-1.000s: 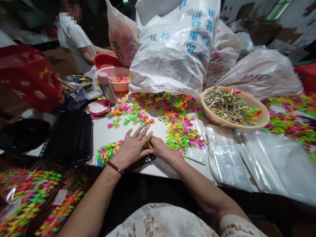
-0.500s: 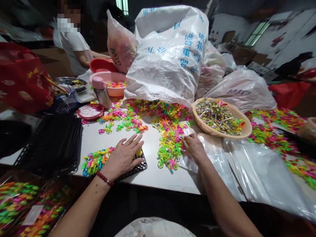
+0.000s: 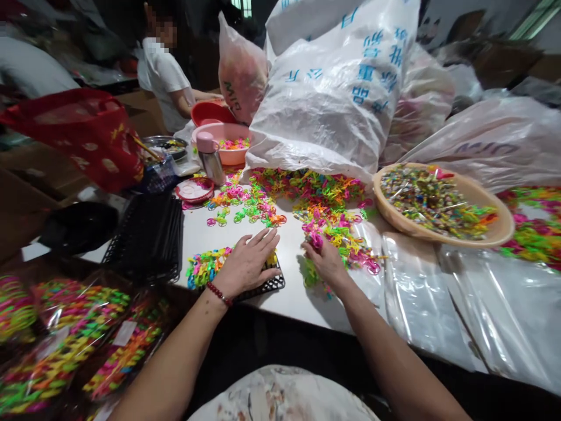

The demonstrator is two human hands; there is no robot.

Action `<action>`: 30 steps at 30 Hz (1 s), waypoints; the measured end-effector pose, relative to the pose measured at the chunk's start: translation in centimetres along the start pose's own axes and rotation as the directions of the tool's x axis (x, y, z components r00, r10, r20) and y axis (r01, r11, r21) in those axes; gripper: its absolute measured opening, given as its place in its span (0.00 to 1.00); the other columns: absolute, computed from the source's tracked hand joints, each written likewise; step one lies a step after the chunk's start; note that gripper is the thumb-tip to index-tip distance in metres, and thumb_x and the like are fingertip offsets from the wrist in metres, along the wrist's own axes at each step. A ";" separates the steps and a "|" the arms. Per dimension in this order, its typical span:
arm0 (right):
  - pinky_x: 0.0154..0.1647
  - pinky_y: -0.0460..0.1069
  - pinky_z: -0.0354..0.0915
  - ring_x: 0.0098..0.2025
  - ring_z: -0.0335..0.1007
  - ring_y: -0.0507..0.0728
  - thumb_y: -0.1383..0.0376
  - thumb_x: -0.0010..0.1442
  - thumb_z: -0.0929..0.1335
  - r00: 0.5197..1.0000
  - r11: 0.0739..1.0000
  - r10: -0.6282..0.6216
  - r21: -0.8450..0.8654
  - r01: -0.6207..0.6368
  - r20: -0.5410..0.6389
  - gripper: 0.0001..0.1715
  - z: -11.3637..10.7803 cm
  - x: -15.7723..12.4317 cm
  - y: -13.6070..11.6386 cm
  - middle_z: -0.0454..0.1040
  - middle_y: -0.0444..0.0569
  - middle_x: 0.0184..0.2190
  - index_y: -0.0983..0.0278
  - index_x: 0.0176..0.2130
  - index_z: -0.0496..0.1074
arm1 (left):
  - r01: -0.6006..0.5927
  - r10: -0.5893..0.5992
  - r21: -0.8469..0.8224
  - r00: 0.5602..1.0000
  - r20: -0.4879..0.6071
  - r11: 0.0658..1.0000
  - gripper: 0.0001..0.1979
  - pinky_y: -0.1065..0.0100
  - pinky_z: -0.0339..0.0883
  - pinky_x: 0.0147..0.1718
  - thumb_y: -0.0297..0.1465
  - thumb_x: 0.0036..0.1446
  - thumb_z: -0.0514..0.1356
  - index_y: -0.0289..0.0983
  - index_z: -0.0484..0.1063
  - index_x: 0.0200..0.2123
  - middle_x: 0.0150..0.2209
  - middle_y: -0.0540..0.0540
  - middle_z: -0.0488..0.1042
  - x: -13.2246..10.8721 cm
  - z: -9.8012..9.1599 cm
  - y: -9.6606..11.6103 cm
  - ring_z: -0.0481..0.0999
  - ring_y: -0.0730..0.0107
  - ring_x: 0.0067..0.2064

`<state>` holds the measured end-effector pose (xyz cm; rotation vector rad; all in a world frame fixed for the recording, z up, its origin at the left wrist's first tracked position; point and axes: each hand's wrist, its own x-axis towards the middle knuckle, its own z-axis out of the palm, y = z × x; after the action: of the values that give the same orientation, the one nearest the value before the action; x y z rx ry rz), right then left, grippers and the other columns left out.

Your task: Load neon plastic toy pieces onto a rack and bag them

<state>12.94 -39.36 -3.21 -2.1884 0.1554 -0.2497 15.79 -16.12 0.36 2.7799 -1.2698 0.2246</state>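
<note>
My left hand [image 3: 248, 260], fingers stretched out and apart, rests over a black grid tray [image 3: 275, 283] at the table's front edge. Rows of small bright plastic toys [image 3: 204, 266] stand in the tray's left part; the hand covers much of the rest. My right hand [image 3: 328, 264] is at the left side of a loose pile of neon toys [image 3: 344, 234], its fingers closed around a pink plastic toy [image 3: 314, 240]. Some toys in the pile show round, wheel-like rings. Whether further pieces sit in that grip is hidden.
A big white sack [image 3: 324, 105] spills toys behind the pile. A peach basin [image 3: 442, 234] of small mixed pieces and clear plastic bags [image 3: 421, 292] lie right. Stacked black trays [image 3: 144, 240], a flask [image 3: 210, 158] and a red basket [image 3: 195, 196] stand left. A co-worker [image 3: 169, 82] is behind.
The view has swung left. My right hand has moved from the pile's right side to its left, now gripping a pink toy. Some pile pieces lie further right. My left hand stays over the tray.
</note>
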 end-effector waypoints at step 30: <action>0.43 0.50 0.64 0.41 0.70 0.58 0.73 0.54 0.62 0.883 0.942 -0.295 -0.041 0.332 0.366 0.17 7.0 1.2 0.5 0.76 0.55 0.40 0.68 0.44 0.70 | -0.012 0.013 -0.029 1.000 0.019 1.000 0.41 0.55 0.51 0.61 0.53 0.58 0.54 0.40 0.47 0.68 0.70 0.40 0.45 0.0 -0.3 0.1 0.48 0.56 0.69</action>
<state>15.77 -34.40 -7.50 -2.3155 -0.4031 -0.0193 15.64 -16.12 0.68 2.7570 -1.2846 0.1797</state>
